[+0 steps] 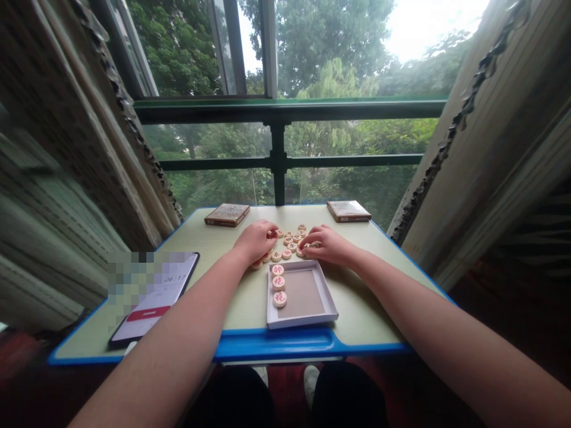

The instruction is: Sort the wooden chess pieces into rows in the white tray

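Note:
Round wooden Chinese chess pieces (288,241) with red or black characters lie in a loose cluster at the table's middle. At the cluster's left side, my left hand (256,242) has its fingers curled round a piece with red marking, partly hidden by them. My right hand (325,244) rests at the right side, fingers apart and bent over several pieces, its fingertips touching them. Just nearer to me is a shallow white box tray (331,303). Three red-character pieces (279,283) stand in a column along its left wall, face up.
Two flat brown boxes (227,214) (349,211) lie at the table's far corners. A phone (156,297) with a lit screen lies on the left, beside my left forearm. The pale tabletop (366,291) has a blue rim, with a window railing (279,160) and curtains (482,119) beyond.

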The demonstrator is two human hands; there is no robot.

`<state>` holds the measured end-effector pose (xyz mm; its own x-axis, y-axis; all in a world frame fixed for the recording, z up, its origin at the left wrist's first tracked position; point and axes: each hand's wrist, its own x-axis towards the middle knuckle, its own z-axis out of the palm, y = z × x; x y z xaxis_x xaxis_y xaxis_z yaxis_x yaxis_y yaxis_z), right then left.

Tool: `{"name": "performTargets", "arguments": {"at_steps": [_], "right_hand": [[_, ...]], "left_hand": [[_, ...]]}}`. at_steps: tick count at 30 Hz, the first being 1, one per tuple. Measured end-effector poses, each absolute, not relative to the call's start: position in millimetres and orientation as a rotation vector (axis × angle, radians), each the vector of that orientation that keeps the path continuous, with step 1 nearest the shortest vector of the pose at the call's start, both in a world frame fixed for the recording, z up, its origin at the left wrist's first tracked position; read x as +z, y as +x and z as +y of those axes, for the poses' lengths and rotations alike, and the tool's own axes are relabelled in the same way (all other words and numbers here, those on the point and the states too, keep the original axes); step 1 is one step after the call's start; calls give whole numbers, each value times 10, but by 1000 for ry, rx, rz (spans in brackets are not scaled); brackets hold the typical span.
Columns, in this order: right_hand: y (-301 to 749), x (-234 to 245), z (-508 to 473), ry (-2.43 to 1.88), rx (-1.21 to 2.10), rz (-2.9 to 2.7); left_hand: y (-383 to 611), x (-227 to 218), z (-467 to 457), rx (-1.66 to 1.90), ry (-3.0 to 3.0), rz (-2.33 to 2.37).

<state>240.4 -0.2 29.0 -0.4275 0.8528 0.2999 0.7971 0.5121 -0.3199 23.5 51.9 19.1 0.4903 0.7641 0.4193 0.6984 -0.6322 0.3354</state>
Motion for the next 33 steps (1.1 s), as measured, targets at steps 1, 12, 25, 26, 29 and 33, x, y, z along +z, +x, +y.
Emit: {"name": "performTargets", "arguments": {"at_steps": [1, 12, 25, 26, 29, 33], "right_hand": [[2403, 293, -4, -1346, 187, -2339], [2391, 284, -20, -1397, 212, -2300], [2409, 294, -14, -1423, 177, -2343], [2409, 297, -16, -1428, 185, -2340], [2414, 308, -17, -1453, 214, -2332], [2415, 322, -29, -1446, 236, -2325]], "left_hand": [[234, 191, 519, 825, 2608, 1276], [238, 218, 496, 730, 2642, 1306], [222, 215, 512, 679, 2642, 1335], [222, 213, 516, 684, 2639, 1333], [226, 210, 525, 741, 2617, 1305], [256, 210, 512, 895, 2390, 1223]]}}
